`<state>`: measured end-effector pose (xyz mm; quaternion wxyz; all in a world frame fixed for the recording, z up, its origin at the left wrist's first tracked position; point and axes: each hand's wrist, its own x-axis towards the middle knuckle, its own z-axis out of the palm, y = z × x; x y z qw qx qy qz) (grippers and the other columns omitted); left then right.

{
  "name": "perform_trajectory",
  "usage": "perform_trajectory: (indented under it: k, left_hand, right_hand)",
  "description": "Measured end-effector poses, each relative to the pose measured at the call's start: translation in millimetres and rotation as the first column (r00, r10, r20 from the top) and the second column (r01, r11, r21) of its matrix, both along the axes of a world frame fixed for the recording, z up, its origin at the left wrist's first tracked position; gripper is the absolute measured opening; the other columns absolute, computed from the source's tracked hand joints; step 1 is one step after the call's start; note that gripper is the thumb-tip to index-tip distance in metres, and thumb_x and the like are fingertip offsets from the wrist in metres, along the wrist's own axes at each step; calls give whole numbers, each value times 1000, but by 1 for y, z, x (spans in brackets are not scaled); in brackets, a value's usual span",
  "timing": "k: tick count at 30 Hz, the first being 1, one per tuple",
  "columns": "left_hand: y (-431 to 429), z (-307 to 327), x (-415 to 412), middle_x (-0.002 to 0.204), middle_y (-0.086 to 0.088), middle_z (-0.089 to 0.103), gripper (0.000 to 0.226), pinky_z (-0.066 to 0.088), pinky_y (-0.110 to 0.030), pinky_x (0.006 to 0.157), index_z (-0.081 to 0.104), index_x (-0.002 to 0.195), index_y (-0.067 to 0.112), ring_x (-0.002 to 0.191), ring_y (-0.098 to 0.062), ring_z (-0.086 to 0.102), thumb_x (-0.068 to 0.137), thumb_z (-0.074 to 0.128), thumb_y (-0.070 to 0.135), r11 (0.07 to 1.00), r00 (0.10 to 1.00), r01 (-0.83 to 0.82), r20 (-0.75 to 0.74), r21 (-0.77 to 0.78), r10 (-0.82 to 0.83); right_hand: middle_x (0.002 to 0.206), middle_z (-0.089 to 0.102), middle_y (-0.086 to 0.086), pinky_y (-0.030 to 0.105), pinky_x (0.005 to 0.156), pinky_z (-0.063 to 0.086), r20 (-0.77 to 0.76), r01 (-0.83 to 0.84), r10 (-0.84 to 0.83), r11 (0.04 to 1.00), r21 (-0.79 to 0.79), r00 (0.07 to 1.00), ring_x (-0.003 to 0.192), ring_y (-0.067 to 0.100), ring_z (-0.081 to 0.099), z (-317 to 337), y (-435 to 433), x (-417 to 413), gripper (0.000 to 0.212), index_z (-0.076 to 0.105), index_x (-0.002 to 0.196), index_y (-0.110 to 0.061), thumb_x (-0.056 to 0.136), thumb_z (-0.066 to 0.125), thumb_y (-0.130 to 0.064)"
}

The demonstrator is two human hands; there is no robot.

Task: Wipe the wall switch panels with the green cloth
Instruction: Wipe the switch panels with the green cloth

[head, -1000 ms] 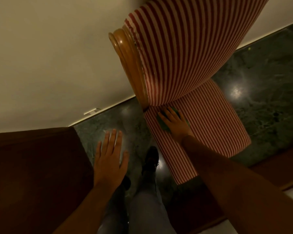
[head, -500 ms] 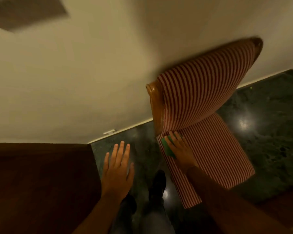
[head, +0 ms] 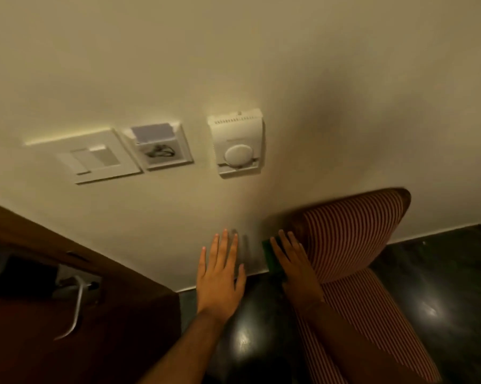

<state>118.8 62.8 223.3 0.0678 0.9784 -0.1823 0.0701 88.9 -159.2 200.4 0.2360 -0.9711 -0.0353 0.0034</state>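
Our left hand [head: 220, 284] hovers flat, fingers [head: 223, 246] spread and empty; our right hand [head: 294, 273], fingers extended, seemingly presses the folded green cloth [head: 271, 254] below the white wall switch panels [head: 106, 159].

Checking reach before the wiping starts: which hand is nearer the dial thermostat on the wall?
Left. The left hand is open, below the thermostat and nearly under it; the right hand, holding the green cloth, is lower and further right.
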Motion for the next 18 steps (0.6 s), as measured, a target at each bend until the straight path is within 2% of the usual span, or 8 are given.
perform_trajectory:
  k: [2, 5, 7, 8, 10, 12, 14, 18]
  left_hand:
    - [7, 21, 12, 186, -11, 25, 76, 8, -46, 138, 31, 179, 14, 172, -32, 27, 110, 42, 43, 1000, 998, -17, 57, -23, 18]
    - [14, 48, 25, 183, -16, 32, 77, 6, -47, 137, 41, 174, 10, 170, -34, 29, 105, 42, 44, 998, 984, -43, 169, -39, 49]
    - [21, 65, 30, 185, -16, 24, 77, 11, -53, 136, 41, 174, 10, 172, -30, 18, 104, 44, 45, 996, 964, -51, 257, -66, 67]
    - [22, 72, 31, 187, -14, 17, 78, 12, -54, 136, 37, 176, 12, 176, -28, 7, 106, 43, 45, 995, 953, -46, 295, -90, 71]
    - [31, 93, 37, 189, -7, -2, 80, 4, -51, 138, 19, 180, 17, 177, -22, -12, 109, 41, 47, 988, 925, -38, 368, -152, 92]
    - [41, 118, 48, 189, -5, -14, 86, -8, -47, 141, 0, 183, 23, 176, -20, -16, 110, 40, 47, 977, 885, -53, 443, -206, 141]
    - [53, 145, 64, 190, -5, -16, 89, -14, -44, 141, -7, 183, 25, 176, -21, -15, 110, 40, 46, 964, 834, -65, 516, -259, 195]
    - [83, 203, 106, 189, -4, -18, 85, -16, -46, 141, -9, 182, 26, 176, -23, -16, 114, 39, 43, 936, 744, -53, 611, -348, 269]
  right_hand:
    - [174, 5, 8, 52, 133, 9, 99, 26, -31, 999, 46, 995, 163, 33, -7, 22, 9, 7, 105, 18, 164, -13, 76, 68, 14]
    - [174, 15, 12, 55, 128, 8, 244, 16, -40, 995, 98, 969, 164, 20, -8, 54, 21, 16, 103, 26, 164, -11, 75, 72, 15]
    - [175, 17, 12, 56, 128, 12, 337, 18, -61, 991, 131, 939, 165, 23, -3, 75, 30, 23, 102, 28, 164, -11, 76, 74, 15]
    - [175, 18, 12, 57, 128, 16, 380, 11, -70, 988, 155, 922, 165, 27, 3, 83, 34, 25, 98, 30, 163, -10, 79, 74, 12]
    - [174, 22, 13, 60, 127, 24, 488, -55, -36, 984, 171, 872, 164, 36, 12, 108, 45, 32, 80, 35, 162, -7, 88, 66, 1]
    - [173, 26, 15, 66, 125, 27, 579, -117, 14, 983, 142, 815, 163, 39, 14, 135, 59, 42, 69, 38, 160, -7, 94, 60, -6]
    - [173, 27, 13, 66, 126, 26, 657, -142, 36, 984, 108, 753, 162, 41, 15, 161, 73, 54, 77, 41, 158, -9, 89, 72, 4]
    - [175, 22, -1, 51, 134, 12, 795, -191, 49, 978, 85, 605, 163, 38, 15, 201, 114, 82, 88, 35, 162, -18, 89, 77, 7]
